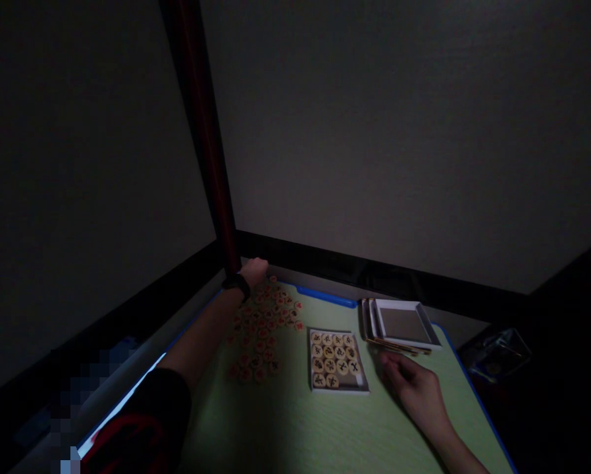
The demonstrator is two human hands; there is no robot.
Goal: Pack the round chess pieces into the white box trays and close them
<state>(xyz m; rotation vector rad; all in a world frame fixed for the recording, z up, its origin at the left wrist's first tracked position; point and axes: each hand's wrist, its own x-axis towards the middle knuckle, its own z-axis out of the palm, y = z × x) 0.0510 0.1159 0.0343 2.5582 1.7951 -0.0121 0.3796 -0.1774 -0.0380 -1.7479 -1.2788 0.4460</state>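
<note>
My left hand (254, 270) reaches to the far left corner of the green table (285, 428), fingers curled over the far edge of a spread of round wooden game pieces (263, 326); whether it holds one is hidden. A black watch sits on that wrist. My right hand (409, 382) rests on the table with fingers loosely bent, holding nothing, just right of a shallow white tray (338, 388) that holds several round pieces in rows.
An empty white box lid or tray (404, 324) lies stacked on other flat pieces at the far right. A dark red post (206, 145) rises at the table's far left corner. A clear container (500, 355) sits off the table's right side. The room is dim.
</note>
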